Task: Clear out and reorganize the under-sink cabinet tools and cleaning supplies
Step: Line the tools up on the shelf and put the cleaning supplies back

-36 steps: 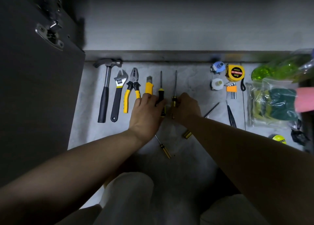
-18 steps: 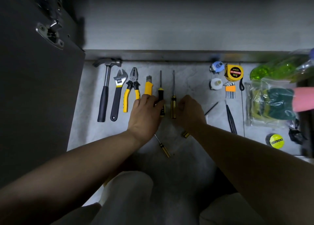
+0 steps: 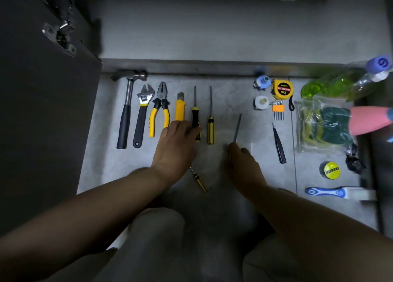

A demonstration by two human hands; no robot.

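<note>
One wide-angle view, worn on the person's head. We look steeply down and slightly forward, from close above, at the left hand [image 3: 176, 147] and right hand [image 3: 244, 164] over a grey floor [image 3: 229, 94]. Forearms [image 3: 85, 207] enter from the bottom corners; knees [image 3: 157, 239] fill the lower edge.

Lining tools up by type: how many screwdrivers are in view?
4: black-handled screwdriver touched by the left hand; yellow-handled screwdriver right of it; third screwdriver in the right hand; small screwdriver by the left wrist. Hands may hide more.
</note>
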